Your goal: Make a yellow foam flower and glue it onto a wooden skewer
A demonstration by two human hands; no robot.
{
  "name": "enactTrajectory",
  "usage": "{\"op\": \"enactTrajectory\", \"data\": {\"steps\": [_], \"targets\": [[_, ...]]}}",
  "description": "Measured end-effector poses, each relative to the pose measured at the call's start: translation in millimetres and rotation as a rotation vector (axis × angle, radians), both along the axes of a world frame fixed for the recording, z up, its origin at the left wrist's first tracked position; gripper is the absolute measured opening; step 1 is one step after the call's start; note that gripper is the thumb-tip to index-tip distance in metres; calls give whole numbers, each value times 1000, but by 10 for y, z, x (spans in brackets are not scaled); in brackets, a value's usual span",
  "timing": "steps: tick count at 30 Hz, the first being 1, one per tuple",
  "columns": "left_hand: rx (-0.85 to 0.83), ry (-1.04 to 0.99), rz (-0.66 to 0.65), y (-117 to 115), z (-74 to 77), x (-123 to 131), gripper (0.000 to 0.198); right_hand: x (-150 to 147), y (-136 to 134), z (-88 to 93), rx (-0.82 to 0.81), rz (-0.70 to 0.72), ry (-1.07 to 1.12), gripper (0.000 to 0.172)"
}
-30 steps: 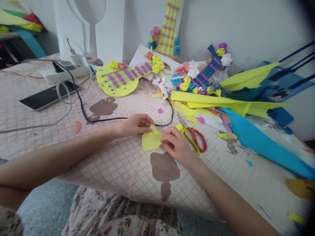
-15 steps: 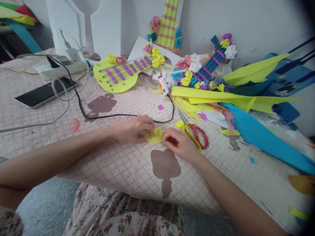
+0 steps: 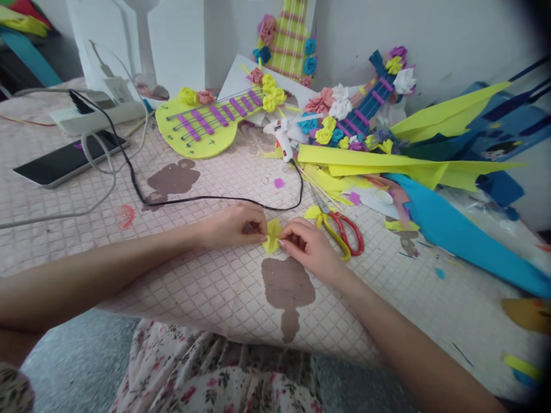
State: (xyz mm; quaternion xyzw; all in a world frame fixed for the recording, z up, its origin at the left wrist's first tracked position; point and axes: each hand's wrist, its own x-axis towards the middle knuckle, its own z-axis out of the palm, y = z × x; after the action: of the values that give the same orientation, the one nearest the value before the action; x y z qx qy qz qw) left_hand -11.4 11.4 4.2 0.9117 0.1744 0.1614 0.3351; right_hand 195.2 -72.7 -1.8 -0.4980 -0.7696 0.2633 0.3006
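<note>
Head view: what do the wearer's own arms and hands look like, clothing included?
The left hand and right hand are ungloved, with no ring or watch visible. Both forearms are uncovered. Patterned cloth, apparently a sleeve, shows by the left elbow; any right sleeve is out of frame.

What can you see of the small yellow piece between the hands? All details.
The small yellow piece looks like thin, soft paper, perhaps crepe. It is creased and drawn in toward its middle, flaring to uneven points above and below. The left hand pinches one side and the right hand the other, hiding those edges. It is over the quilted tablecloth; whether it touches the cloth is unclear.
</note>
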Motion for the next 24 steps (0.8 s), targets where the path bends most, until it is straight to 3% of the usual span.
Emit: {"op": "enactTrajectory", "data": {"steps": [11, 19, 24], "targets": [[-40, 21, -24, -3, 21, -20, 9, 82, 19, 32, -145, 150, 30, 5], [42, 12, 49, -20, -61, 18, 10, -30, 1, -33, -46, -27, -19, 8], [61, 30, 132, -82, -76, 59, 10, -38, -6, -45, -26, -47, -31, 9]]}}
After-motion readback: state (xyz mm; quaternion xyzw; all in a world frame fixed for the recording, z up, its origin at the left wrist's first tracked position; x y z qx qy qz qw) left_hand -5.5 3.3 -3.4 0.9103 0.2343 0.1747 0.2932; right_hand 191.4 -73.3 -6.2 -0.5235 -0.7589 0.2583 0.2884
